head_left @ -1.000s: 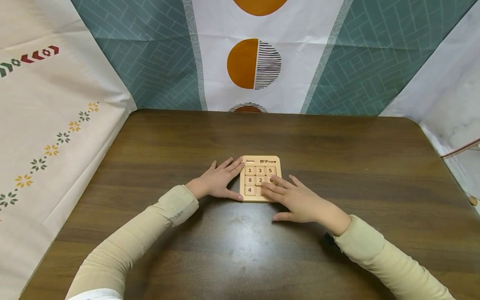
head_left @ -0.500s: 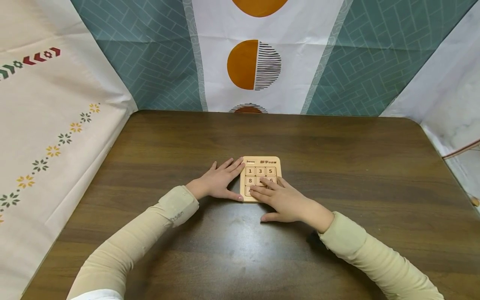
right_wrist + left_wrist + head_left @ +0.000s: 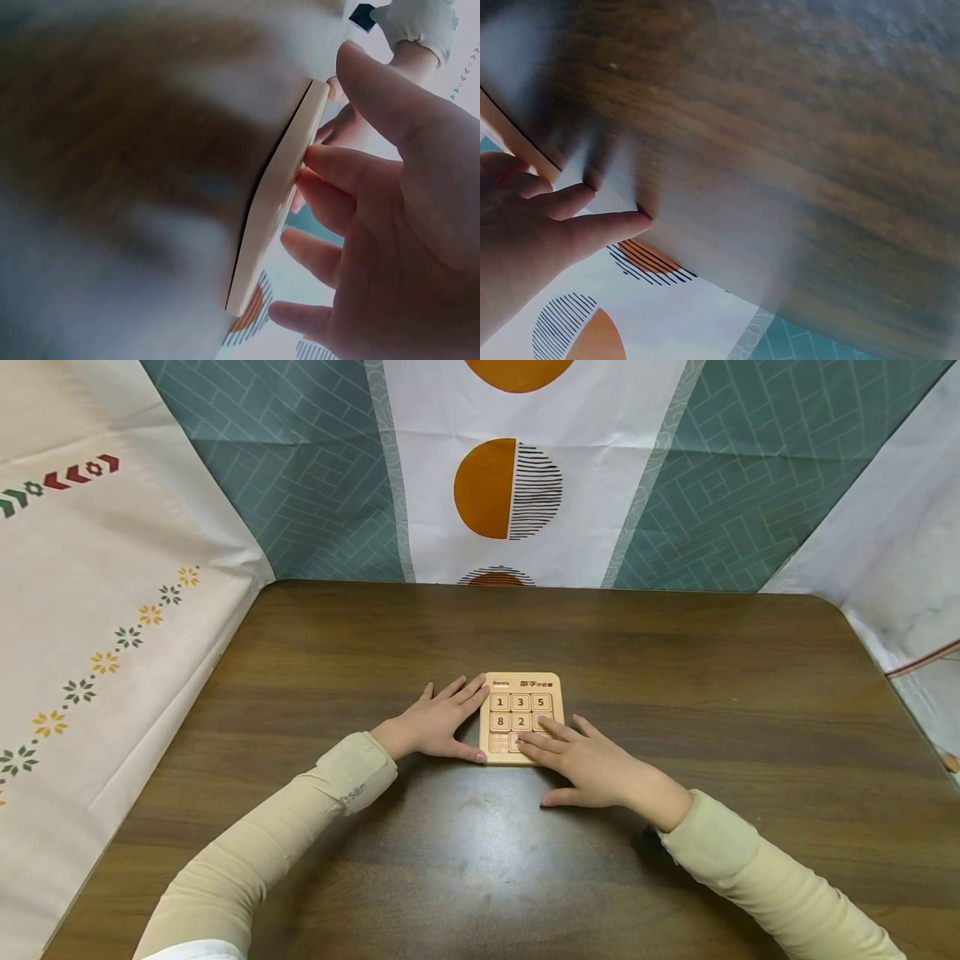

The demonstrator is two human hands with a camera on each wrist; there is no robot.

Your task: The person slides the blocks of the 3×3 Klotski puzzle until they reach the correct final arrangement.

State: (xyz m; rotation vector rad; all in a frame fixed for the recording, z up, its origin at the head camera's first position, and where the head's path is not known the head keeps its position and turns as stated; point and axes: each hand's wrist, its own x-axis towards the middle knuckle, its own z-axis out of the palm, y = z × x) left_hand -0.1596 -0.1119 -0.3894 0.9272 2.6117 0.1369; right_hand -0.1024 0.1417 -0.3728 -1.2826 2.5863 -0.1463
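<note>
A light wooden sliding number puzzle (image 3: 517, 677) lies flat on the brown table. My left hand (image 3: 435, 722) is spread along its left side, fingertips and thumb touching the edge. Straight fingers of my right hand (image 3: 600, 768) rest over the puzzle's lower right, covering some tiles. Across the top row read 1, 3 and 5; 8 and 2 show below them. The 4 tile (image 3: 515, 742) sits in the bottom middle, partly under a fingertip, and the bottom-left slot (image 3: 498, 743) shows bare board. In the right wrist view, the puzzle's side edge (image 3: 274, 195) faces the fingertips.
The dark wood-grain table (image 3: 420, 877) surrounds the puzzle. Behind it hangs a teal and white cloth (image 3: 330, 485) with orange circles. A cream cloth (image 3: 90, 710) with flower prints borders the left side.
My right hand went left over the bottom row, then back right. The 4 tile has slid from the bottom-left slot to the bottom middle. My left hand has stayed put.
</note>
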